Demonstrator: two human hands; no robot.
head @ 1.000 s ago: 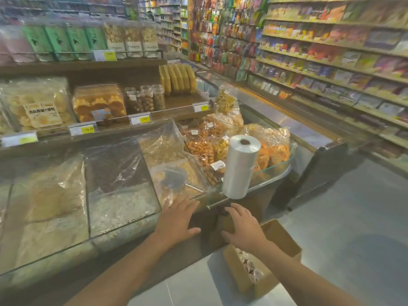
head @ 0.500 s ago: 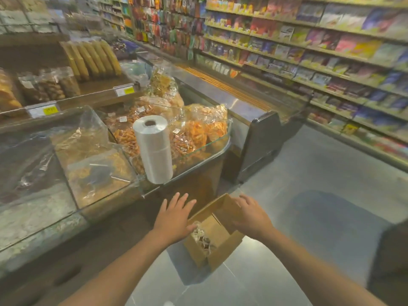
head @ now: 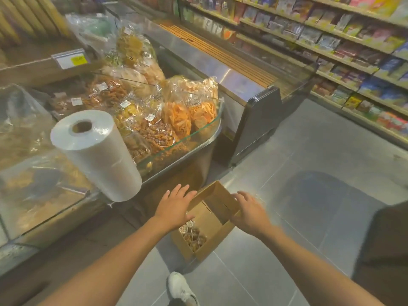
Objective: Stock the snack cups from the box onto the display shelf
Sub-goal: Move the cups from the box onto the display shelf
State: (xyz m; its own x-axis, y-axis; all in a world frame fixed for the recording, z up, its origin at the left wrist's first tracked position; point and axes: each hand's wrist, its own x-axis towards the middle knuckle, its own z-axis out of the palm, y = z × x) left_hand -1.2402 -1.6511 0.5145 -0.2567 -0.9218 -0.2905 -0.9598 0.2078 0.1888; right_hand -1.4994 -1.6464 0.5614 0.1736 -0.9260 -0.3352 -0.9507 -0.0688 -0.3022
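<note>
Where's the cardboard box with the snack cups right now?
The cardboard box sits on the floor at lower centre of the head view, between the left hand and right hand, at the foot of the glass snack counter.

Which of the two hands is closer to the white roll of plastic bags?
The left hand, spread open on the counter side of the cardboard box, near the white roll. The right hand is across the box, toward the aisle.

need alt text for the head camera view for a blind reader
A person's left hand and right hand, fingers spread, flank an open cardboard box of snack cups on the shop floor. Up left are a roll of plastic bags and a glass bin of bagged snacks.
</note>
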